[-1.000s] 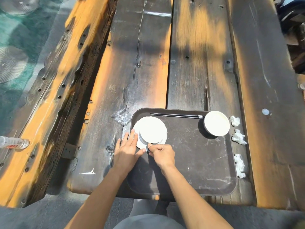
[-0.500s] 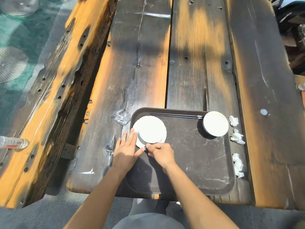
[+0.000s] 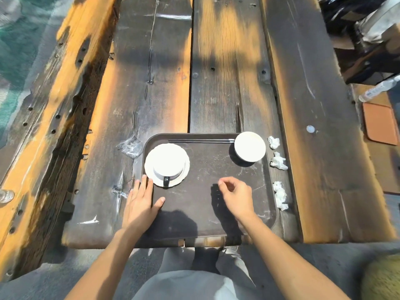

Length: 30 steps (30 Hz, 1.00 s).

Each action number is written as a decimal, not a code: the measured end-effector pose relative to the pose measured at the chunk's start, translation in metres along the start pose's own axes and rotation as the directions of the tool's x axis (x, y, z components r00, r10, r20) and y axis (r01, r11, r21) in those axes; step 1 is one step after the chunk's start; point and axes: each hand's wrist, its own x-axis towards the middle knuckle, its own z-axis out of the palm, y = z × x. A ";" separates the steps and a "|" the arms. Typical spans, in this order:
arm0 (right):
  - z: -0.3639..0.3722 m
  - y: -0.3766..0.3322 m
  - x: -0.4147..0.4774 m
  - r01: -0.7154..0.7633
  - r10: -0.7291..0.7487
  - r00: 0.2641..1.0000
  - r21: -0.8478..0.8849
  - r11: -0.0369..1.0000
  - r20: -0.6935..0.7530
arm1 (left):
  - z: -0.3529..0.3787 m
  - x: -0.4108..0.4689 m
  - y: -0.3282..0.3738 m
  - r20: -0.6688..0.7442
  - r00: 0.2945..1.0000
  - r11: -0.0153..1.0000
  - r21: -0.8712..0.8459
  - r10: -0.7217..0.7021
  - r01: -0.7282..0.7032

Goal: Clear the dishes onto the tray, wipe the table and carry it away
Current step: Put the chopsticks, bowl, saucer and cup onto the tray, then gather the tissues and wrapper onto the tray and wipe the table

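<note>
A dark brown tray lies on the wooden table near its front edge. On the tray's left end a white cup with a dark handle stands on a white saucer. A white bowl sits in the tray's far right corner, with black chopsticks along the far rim. My left hand rests flat and open on the tray's left edge, just below the saucer. My right hand hovers over the tray's middle with fingers loosely curled, holding nothing.
Three crumpled white tissues lie on the table by the tray's right edge. A crinkled clear wrapper lies left of the tray. A small white cap sits further right. A plastic bottle and orange mat are beyond the table's right side.
My right hand let go of the cup's handle and moved right, over the tray's middle. My left hand drew back slightly from the saucer.
</note>
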 end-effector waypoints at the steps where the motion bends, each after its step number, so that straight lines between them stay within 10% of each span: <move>1: -0.016 0.014 0.001 0.027 -0.030 0.998 -0.054 0.998 -0.055 | 0.005 -0.005 0.005 -0.001 1.000 1.000 -0.010 -0.014 0.014; 5: -0.076 0.072 0.010 0.085 -0.133 0.980 -0.295 0.952 -0.147 | 0.031 -0.026 0.028 -0.015 0.998 0.997 0.040 -0.065 0.066; 14: -0.138 0.157 0.033 0.207 -0.072 0.954 -0.467 0.860 0.291 | 0.090 -0.029 0.161 0.006 0.996 0.994 0.063 0.084 -0.084; 27: -0.163 0.169 0.114 0.384 -0.415 0.899 -0.201 0.901 -0.144 | 0.099 0.056 0.245 -0.005 0.992 0.970 0.213 0.125 -0.121; 30: -0.151 0.171 0.141 0.412 -0.428 0.904 -0.279 0.867 0.005 | 0.112 0.058 0.241 -0.037 0.992 0.970 0.217 0.122 -0.111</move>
